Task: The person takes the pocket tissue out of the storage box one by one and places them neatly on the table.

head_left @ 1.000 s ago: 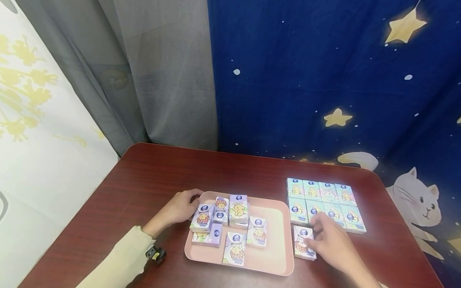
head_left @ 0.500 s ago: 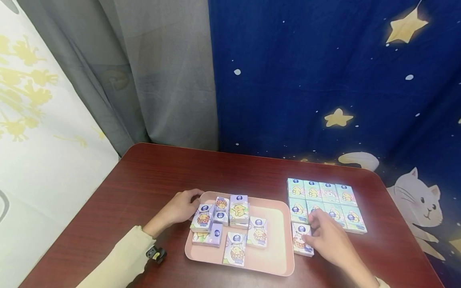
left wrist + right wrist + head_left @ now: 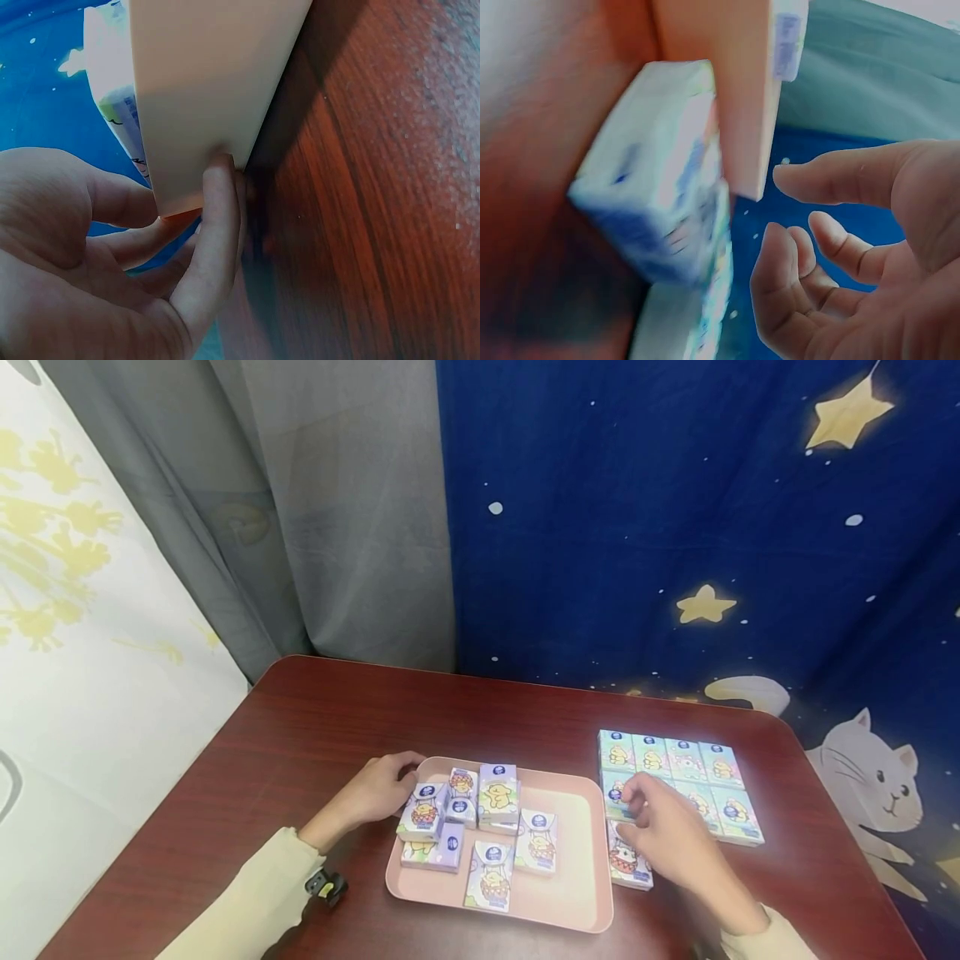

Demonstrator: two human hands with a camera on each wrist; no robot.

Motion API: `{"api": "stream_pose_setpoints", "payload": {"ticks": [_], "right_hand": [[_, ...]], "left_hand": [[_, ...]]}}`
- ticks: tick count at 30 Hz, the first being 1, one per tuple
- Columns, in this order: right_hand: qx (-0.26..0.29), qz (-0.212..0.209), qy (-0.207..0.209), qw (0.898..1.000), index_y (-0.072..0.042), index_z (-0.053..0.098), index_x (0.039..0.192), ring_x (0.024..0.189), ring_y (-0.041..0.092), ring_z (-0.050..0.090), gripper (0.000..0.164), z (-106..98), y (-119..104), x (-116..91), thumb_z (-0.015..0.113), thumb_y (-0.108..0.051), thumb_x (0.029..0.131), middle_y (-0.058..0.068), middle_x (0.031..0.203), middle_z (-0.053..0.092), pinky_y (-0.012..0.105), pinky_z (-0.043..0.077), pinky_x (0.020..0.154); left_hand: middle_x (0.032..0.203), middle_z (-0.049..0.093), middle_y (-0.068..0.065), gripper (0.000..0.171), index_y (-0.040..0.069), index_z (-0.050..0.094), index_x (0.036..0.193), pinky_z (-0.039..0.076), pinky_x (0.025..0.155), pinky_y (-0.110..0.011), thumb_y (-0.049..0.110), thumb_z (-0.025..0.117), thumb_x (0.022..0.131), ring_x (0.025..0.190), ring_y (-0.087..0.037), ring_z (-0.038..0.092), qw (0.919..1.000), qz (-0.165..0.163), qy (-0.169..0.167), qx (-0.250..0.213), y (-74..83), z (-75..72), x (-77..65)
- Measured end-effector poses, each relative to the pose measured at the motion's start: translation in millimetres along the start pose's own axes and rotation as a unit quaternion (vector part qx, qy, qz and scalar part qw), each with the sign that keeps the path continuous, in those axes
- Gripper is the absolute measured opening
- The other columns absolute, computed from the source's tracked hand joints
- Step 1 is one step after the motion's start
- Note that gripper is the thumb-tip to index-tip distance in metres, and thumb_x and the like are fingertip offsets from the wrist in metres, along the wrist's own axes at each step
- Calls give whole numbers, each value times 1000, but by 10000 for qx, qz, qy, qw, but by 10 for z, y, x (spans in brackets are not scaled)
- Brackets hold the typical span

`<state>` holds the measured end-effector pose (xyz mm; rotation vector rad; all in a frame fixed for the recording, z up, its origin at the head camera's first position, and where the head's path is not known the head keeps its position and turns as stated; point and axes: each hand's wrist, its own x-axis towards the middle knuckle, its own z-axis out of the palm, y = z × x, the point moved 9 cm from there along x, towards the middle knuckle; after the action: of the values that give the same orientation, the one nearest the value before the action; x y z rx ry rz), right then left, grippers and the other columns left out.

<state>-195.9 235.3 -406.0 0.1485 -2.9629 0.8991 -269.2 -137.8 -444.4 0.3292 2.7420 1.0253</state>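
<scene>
My left hand (image 3: 375,789) holds the far left corner of a pink tray (image 3: 573,835). In the left wrist view the thumb is at the tray's rim and the fingers lie along its outer wall (image 3: 202,97). Several purple-and-white tissue packs lie in the tray, some stacked, such as one pack (image 3: 490,878) near the front. My right hand (image 3: 667,835) hovers by a purple tissue pack (image 3: 628,864) right of the tray. The right wrist view shows its fingers apart from that tissue pack (image 3: 649,180), with nothing between them.
Two rows of teal tissue packs (image 3: 738,814) lie side by side right of the tray, touching the single purple pack at their front left. The brown table (image 3: 337,710) ends at curtains (image 3: 555,527) behind.
The right hand slid the purple tissue pack away from me and slightly left against the teal rows, then let go and lifted. The left hand stayed at the tray.
</scene>
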Motion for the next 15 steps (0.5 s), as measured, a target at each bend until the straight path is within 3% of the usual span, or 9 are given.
{"api": "stream_pose_setpoints", "payload": {"ticks": [5, 15], "right_hand": [[134, -328, -5, 9994, -12, 65, 104, 81, 16, 63, 34, -10, -242, 95, 90, -4, 83, -1, 88, 67, 39, 53, 72], [267, -675, -345, 9968, -9, 70, 110, 84, 20, 66, 26, 131, -663, 333, 85, -9, 88, 1, 95, 71, 39, 57, 74]], "left_hand": [[93, 72, -5, 31, -1, 72, 136, 52, 73, -38, 10, 60, 109, 83, -19, 64, 10000, 34, 9, 46, 18, -6, -4], [89, 71, -5, 33, -2, 70, 138, 50, 62, -34, 10, 59, 110, 75, -17, 64, 9999, -83, -30, -88, 3, 4, -19]]}}
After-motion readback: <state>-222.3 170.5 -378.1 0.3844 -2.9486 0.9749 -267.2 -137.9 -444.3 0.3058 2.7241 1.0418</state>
